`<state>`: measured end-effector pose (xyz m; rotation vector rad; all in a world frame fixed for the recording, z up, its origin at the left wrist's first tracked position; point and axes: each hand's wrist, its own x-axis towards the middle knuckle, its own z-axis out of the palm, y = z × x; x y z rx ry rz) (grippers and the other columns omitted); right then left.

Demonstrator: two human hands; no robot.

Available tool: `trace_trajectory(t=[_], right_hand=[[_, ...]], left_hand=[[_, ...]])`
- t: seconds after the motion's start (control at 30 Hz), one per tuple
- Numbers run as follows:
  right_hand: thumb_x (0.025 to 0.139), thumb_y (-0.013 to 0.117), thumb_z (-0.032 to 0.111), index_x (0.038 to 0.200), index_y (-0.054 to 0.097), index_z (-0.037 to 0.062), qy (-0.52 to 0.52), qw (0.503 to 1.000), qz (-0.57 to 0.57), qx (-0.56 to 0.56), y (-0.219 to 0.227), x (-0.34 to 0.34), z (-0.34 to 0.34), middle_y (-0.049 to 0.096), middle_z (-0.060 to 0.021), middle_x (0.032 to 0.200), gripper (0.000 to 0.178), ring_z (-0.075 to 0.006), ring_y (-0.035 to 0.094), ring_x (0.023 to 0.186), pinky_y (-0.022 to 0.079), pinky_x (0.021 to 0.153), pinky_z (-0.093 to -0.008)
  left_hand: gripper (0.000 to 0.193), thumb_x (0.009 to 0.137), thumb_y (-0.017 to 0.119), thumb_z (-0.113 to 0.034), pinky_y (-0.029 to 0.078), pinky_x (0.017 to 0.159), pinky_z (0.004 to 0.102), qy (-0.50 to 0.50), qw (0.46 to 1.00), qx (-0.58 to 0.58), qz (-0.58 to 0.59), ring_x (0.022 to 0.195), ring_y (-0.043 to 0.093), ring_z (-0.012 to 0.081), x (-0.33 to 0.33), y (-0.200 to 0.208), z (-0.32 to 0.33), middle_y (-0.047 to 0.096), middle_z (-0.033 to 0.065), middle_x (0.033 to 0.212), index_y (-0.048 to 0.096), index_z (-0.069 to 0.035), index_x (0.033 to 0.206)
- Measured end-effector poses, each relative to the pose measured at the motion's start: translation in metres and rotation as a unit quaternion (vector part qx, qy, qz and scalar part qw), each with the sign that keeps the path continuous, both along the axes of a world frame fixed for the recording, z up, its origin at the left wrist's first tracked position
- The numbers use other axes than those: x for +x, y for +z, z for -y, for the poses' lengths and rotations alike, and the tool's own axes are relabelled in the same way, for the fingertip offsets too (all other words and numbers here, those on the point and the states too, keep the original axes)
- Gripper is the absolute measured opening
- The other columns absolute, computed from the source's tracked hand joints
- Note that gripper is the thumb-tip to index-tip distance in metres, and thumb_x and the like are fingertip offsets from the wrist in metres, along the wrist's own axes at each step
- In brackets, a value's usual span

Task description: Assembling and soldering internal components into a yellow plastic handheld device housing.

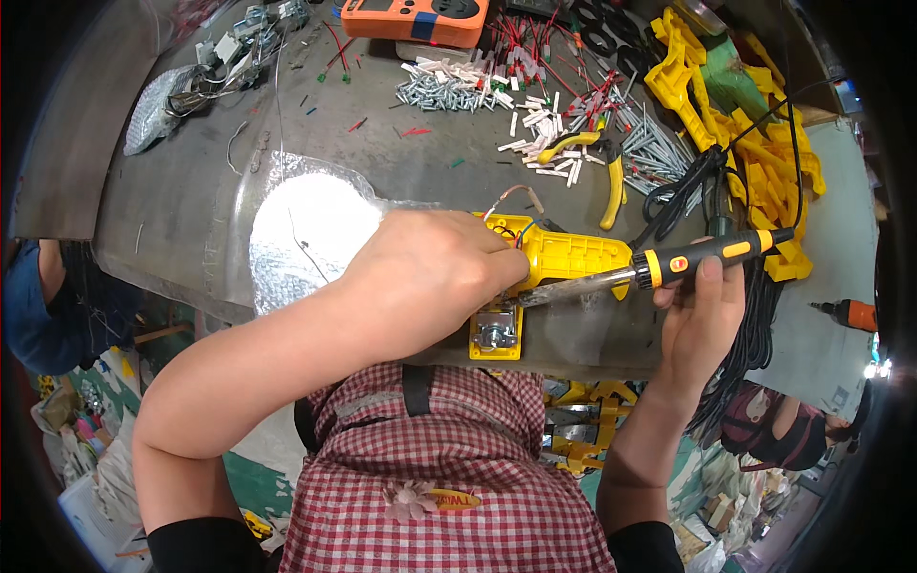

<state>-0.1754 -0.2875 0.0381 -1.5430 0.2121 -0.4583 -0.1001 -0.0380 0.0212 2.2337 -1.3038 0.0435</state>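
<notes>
A soldering iron (683,267) with a black and yellow handle is in my right hand (702,320), its fingers closed around the grip. The metal shaft points left, and its end lies close to my left fingertips. My left hand (435,258) bends over an open yellow plastic housing (578,256) with its fingers pinched together; what they hold is hidden. Thin wires (516,196) rise from the housing's far side. Nearer to me, a silvery metal part (497,334) sits in the yellow housing's lower end. Bubble wrap (306,229) lies left of my hand.
Yellow-handled pliers (614,181), screws (444,93) and small white pieces (544,134) lie beyond the housing. An orange multimeter (415,19) stands at the back. Yellow plastic parts (764,153) and black cables (750,334) crowd the right. Other people (53,306) are at both sides.
</notes>
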Motion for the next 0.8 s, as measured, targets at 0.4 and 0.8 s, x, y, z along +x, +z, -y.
trace_trajectory(t=[0.4, 0.8], right_hand=[[0.092, 0.059, 0.022, 0.101, 0.049, -0.0021, -0.043, 0.999, 0.004, -0.014, 0.0046, -0.0010, -0.0013, 0.060, -0.0100, 0.075, 0.028, -0.0140, 0.055, 0.054, 0.045, 0.050, -0.0232], [0.094, 0.054, 0.017, 0.103, 0.049, -0.0022, -0.030, 1.000, -0.004, -0.002, 0.0001, -0.0018, -0.0050, 0.060, -0.0101, 0.076, 0.022, -0.0144, 0.056, 0.055, 0.045, 0.051, -0.0240]], left_hand=[[0.021, 0.063, 0.069, -0.008, 0.050, 0.063, 0.0375, 0.008, 1.000, -0.006, -0.025, 0.070, 0.062, 0.0264, -0.0016, 0.0037, 0.0007, 0.062, 0.0069, 0.074, 0.060, -0.006, 0.082], [0.016, 0.065, 0.067, -0.010, 0.051, 0.062, 0.0371, -0.001, 1.000, 0.008, -0.008, 0.069, 0.062, 0.0252, -0.0010, 0.0026, 0.0003, 0.058, 0.0066, 0.068, 0.060, -0.006, 0.079]])
